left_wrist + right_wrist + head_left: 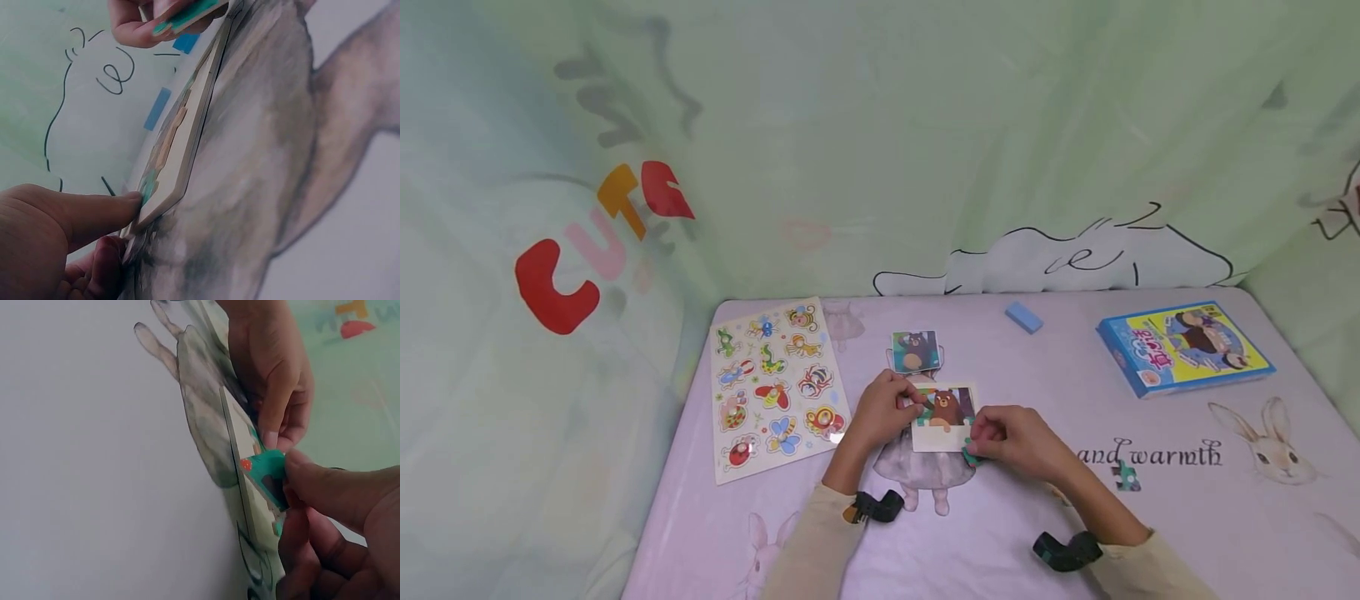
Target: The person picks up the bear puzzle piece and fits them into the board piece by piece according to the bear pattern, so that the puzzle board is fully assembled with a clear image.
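A small puzzle board (931, 440) lies in the middle of the table, a brown bear filling its upper part and bare cream wood below. My left hand (882, 410) holds its left edge, the thumb (103, 215) on top of a fitted piece and the fingers curled beside the edge. Between thumb and fingers, my right hand (1021, 440) pinches a green jigsaw piece (269, 470) with a red dotted mark. That piece is tilted just above the board's right side. Behind the board lies a square bear picture card (916, 351).
At left lies a wooden insect peg board (741, 473). A blue and yellow box (1187, 346) sits at the back right, and a blue block (1024, 317) near the back edge. One loose green piece (1126, 477) lies right of my right forearm; another piece (1060, 496) is partly hidden by it.
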Demonstrator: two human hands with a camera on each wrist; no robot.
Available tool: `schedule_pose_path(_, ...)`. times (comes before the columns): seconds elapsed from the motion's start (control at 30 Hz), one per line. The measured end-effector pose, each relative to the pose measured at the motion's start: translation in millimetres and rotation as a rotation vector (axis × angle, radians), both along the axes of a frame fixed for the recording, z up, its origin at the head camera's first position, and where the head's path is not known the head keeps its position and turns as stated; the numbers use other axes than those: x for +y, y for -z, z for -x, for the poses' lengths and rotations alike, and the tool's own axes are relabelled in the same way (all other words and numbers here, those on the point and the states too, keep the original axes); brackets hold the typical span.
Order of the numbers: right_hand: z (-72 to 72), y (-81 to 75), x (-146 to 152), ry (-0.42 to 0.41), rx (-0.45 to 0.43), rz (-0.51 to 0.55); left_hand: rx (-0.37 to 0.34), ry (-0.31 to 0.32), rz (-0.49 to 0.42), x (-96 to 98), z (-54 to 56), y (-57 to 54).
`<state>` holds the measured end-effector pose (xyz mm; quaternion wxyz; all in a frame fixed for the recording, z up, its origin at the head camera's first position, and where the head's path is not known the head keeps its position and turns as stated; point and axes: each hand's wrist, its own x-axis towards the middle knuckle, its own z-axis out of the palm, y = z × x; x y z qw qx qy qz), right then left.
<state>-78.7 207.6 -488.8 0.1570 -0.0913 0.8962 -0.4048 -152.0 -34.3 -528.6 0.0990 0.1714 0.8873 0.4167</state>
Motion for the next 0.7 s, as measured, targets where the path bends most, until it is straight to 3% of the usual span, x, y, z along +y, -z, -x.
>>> schedule_pose_path(0.17,5.7,-1.4,-10,0.069,-0.011,0.026,-0.006,-0.002,0.001,0.6,-0.1,0.4)
schedule_pose_path(0.4,15.2,-3.0,-25,0.079,-0.035,0.09,-0.005,0.003,0.004,-0.1,0.2,-0.6)
schedule_pose_path(0.7,26.0,5.4,-43,0.112,-0.027,0.077,0.04,0.015,-0.008,-1.0,1.8,2.2)
